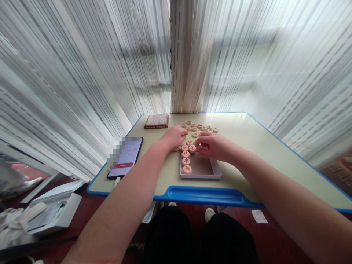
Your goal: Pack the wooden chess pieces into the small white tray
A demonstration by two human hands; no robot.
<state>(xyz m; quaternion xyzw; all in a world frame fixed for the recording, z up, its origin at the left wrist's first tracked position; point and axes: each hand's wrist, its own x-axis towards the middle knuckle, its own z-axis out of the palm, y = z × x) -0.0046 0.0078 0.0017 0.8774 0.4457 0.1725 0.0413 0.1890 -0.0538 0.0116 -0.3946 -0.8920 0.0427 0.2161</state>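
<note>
A shallow white box (201,176) lies on the table with round wooden chess pieces along its left side, a horse piece (187,169) nearest me. My right hand (209,146) is over the box's right part, its fingertips pinched at the edge of a red-marked piece (192,149) in the box. My left hand (176,136) is at the box's far left corner, fingers bent among loose pieces; what it holds, if anything, is hidden. Beyond both hands, several more pieces (204,128) lie loosely spread on the table.
The pale table (275,161) has a blue rim with a moulded tray (205,194) at the front. A brown patterned box (156,121) stands at the back left. A phone (125,157) with a plugged cable lies left of my left forearm. Striped curtains hang behind.
</note>
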